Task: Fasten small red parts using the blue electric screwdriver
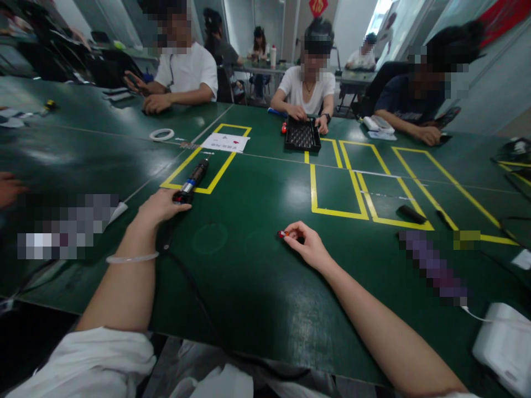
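My left hand [160, 204] is closed around the rear end of a black electric screwdriver [194, 178] with a blue and silver band. The tool lies at a slant, its thin bit pointing away from me, over a yellow-taped rectangle [219, 178]. A dark cable runs from near that hand toward my lap. Between thumb and fingers, my right hand [306, 243] pinches a small red piece [282, 234] just over the green table [253, 287]. Part of the piece is hidden by the fingertips, and its kind is too small to make out.
A white paper sheet [227, 142] lies beyond the screwdriver, near a white tape roll [161, 135]. Across the table, a person handles a black compartment tray [302, 134]. To the right are more taped rectangles, a black object [411, 214] and a white box [504, 348].
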Demonstrator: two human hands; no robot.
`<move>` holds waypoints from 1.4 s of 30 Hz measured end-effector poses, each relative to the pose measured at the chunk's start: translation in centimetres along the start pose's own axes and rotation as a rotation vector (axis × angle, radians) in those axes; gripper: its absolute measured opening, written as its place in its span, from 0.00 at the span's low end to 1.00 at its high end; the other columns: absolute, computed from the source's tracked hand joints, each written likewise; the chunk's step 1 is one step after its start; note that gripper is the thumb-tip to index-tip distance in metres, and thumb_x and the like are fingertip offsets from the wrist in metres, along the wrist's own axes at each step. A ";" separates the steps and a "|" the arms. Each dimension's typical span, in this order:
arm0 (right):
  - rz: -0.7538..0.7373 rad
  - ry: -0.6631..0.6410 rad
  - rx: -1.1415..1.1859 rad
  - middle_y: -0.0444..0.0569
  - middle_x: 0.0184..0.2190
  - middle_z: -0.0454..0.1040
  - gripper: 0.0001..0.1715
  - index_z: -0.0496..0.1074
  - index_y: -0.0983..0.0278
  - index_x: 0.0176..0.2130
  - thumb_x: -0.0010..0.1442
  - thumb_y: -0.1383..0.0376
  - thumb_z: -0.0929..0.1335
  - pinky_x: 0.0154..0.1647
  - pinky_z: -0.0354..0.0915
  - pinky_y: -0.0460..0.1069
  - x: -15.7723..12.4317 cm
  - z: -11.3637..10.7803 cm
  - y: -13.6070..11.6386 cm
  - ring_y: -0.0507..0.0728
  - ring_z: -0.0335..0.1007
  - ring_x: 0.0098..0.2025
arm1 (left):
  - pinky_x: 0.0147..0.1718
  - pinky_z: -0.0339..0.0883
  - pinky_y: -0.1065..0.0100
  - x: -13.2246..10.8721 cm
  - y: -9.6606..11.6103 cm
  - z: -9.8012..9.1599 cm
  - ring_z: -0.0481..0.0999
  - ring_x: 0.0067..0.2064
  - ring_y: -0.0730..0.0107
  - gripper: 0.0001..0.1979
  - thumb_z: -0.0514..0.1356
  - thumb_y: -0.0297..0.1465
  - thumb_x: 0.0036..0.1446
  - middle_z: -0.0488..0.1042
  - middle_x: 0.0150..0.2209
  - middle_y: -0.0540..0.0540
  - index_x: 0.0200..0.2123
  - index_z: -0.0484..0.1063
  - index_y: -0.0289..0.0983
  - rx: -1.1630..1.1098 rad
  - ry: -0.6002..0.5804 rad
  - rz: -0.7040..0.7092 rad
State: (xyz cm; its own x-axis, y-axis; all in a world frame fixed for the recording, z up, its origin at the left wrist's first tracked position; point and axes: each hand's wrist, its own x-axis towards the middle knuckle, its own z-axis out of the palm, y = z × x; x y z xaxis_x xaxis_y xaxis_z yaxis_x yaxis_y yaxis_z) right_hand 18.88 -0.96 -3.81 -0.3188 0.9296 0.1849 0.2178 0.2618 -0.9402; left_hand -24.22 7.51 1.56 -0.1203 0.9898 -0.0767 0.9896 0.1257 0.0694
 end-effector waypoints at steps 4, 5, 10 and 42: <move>0.001 0.009 0.006 0.44 0.30 0.71 0.10 0.70 0.64 0.40 0.59 0.61 0.69 0.36 0.64 0.48 0.0 0.1 0.0 0.52 0.67 0.32 | 0.47 0.65 0.62 -0.2 0.4 0.0 0.67 0.49 0.59 0.35 0.63 0.47 0.53 0.65 0.56 0.36 0.58 0.63 0.30 0.036 -0.022 -0.014; 0.001 0.012 0.007 0.45 0.31 0.72 0.11 0.70 0.64 0.40 0.59 0.61 0.69 0.36 0.64 0.48 0.0 0.1 0.0 0.52 0.67 0.32 | 0.47 0.65 0.62 -0.3 0.9 -0.1 0.67 0.50 0.58 0.35 0.62 0.47 0.53 0.65 0.57 0.35 0.58 0.63 0.30 0.045 -0.020 -0.007; 0.001 0.007 -0.004 0.47 0.32 0.74 0.12 0.72 0.65 0.42 0.59 0.61 0.69 0.37 0.66 0.49 0.0 0.2 -0.1 0.52 0.69 0.32 | 0.43 0.67 0.58 -1.0 2.9 -0.4 0.71 0.50 0.49 0.34 0.60 0.48 0.54 0.65 0.56 0.33 0.58 0.62 0.34 0.125 -0.054 -0.025; -0.186 0.006 -0.353 0.47 0.35 0.69 0.06 0.69 0.60 0.40 0.60 0.67 0.67 0.38 0.66 0.50 -0.5 0.7 -0.6 0.56 0.68 0.36 | 0.48 0.67 0.59 -10.5 20.9 2.6 0.72 0.51 0.52 0.30 0.59 0.39 0.53 0.69 0.53 0.38 0.59 0.60 0.37 -0.224 -0.019 0.670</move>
State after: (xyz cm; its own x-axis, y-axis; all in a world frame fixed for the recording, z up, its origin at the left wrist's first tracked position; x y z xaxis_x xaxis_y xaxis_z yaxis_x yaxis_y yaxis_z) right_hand 18.29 -1.75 -3.52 -0.3776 0.8591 0.3456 0.4606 0.4980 -0.7348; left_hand -2.11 -0.40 1.26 0.5123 0.8580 0.0370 0.8103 -0.4971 0.3104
